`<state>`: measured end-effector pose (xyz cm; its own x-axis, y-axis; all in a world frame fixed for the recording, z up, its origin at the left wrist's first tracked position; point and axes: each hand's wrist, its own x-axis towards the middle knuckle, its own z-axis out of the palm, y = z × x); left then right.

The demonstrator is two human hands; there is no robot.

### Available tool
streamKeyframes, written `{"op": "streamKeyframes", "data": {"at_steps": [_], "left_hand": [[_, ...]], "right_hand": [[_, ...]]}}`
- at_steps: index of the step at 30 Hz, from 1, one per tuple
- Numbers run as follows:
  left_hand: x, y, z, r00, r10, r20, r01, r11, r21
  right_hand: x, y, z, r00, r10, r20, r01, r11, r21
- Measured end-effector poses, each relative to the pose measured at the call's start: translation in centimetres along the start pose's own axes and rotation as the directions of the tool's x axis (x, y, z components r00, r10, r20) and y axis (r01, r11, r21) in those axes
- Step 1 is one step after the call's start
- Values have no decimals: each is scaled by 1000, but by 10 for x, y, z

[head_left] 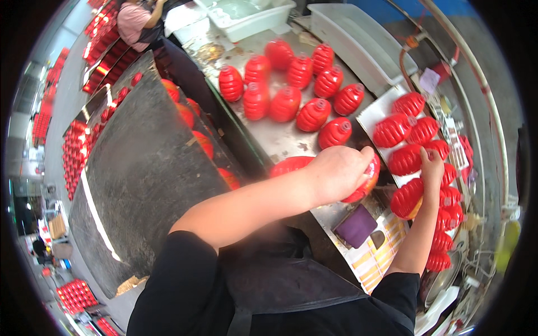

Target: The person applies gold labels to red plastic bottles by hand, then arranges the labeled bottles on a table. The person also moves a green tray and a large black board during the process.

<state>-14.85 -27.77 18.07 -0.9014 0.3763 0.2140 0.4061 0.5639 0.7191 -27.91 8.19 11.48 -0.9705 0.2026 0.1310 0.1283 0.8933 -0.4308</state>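
Red ribbed plastic lantern (365,180) sits clenched in our left hand's (336,171) grip, long axis toward one o'clock; our right hand (432,167) touches another lantern (406,159).

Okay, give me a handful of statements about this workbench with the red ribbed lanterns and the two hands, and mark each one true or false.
1. The left hand grips a red ribbed lantern from above. True.
2. The right hand lies flat on the purple pad. False: it rests among the red lanterns on the white tray, apart from the pad.
3. A loose group of red lanterns lies on the metal bench beyond the hands. True.
4. The lanterns on the bench are blue. False: they are red.
5. Another person stands at the far end of the bench. True.
6. The white tub at the far end is full of red lanterns. False: none show in it.
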Motion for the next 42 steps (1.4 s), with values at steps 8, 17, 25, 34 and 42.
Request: {"op": "streamKeyframes", "data": {"at_steps": [8,17,25,34,42], "left_hand": [[-139,25,-216,929,-260,-264,243,965,-94],[-298,-78,-358,613,-446,-653,759,561,330],[-363,-190,-429,449,-436,-780,860,448,245],[-380,-243,-458,408,-498,-765,898,372,236],[-392,-258,-471,416,-519,-746,903,332,273]], "right_hand": [[-68,-47,-23,974,-228,-8,228,973,37],[-159,-324,-42,698,-617,365,496,783,375],[-216,-602,63,338,-914,225,724,405,559],[-264,-761,190,295,-918,266,715,397,575],[-277,-810,232,273,-932,240,803,358,477]]}}
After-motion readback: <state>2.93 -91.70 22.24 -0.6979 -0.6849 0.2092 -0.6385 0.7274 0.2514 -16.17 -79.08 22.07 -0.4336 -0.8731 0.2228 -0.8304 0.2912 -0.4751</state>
